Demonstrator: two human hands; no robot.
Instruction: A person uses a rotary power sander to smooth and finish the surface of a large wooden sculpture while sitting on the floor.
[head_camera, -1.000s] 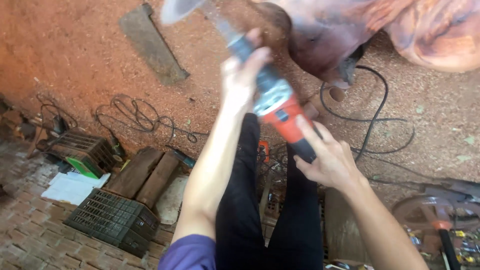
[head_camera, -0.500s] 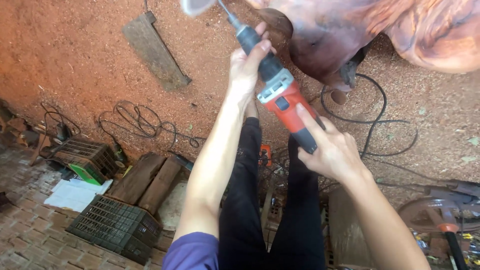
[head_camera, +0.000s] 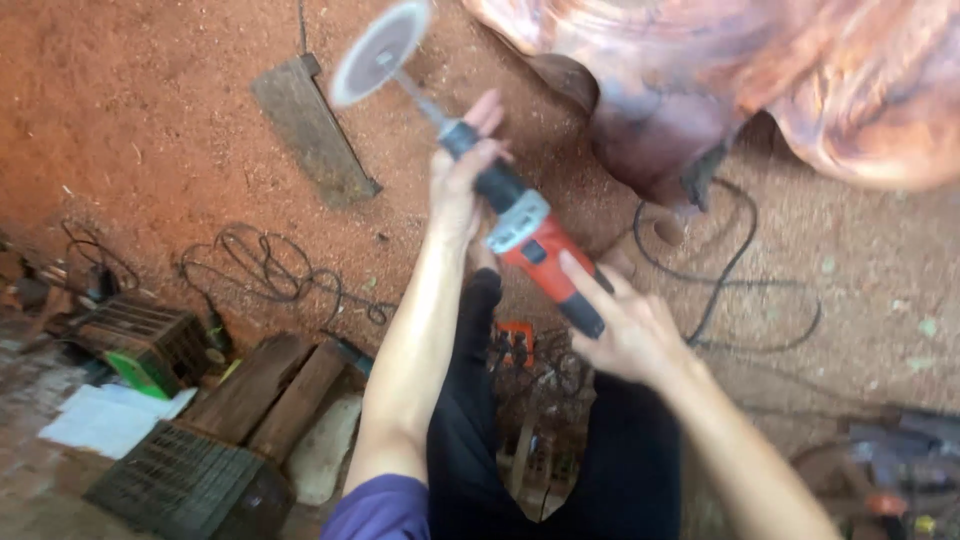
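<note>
Grinder (head_camera: 520, 235) has dropped lower since before, so its disc (head_camera: 381, 53) is fully showing now. It points up-left, long axis diagonal; left hand (head_camera: 458, 180) wraps the neck, right hand (head_camera: 620, 325) grips the rear.

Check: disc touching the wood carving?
Apart. Head view shows sawdust floor between the disc and the carving.
</note>
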